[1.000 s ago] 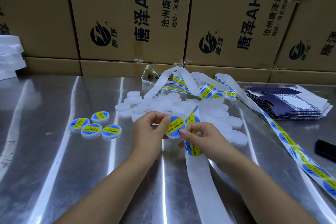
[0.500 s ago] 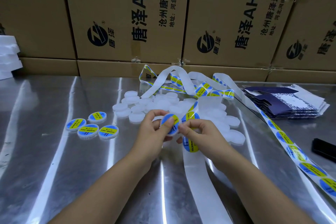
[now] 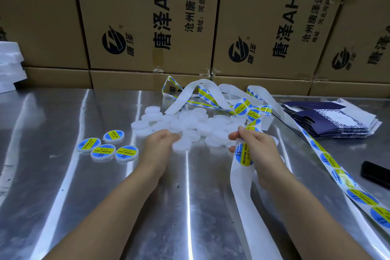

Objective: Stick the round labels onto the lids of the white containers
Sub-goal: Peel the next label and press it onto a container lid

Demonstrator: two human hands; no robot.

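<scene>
Several plain white containers (image 3: 190, 124) lie in a pile at the middle of the steel table. My left hand (image 3: 160, 143) is at the pile's near edge, its fingers curled round one white container (image 3: 182, 146) with no label showing. My right hand (image 3: 255, 145) pinches the label strip (image 3: 242, 177), and a blue-and-yellow round label (image 3: 243, 154) hangs on the strip just below my fingers. Several labelled containers (image 3: 103, 151) sit in a group to the left of my left hand.
More label strip (image 3: 341, 177) runs along the right side and loops behind the pile. A stack of dark blue flat cartons (image 3: 329, 120) and a black object (image 3: 375, 173) lie at the right. Cardboard boxes (image 3: 147, 19) wall the back edge, and white foam pieces (image 3: 10, 65) are at the far left.
My hands have moved apart. The labelled container held between them is no longer in sight. My left hand now holds a plain white container, and my right hand has shifted right with the strip.
</scene>
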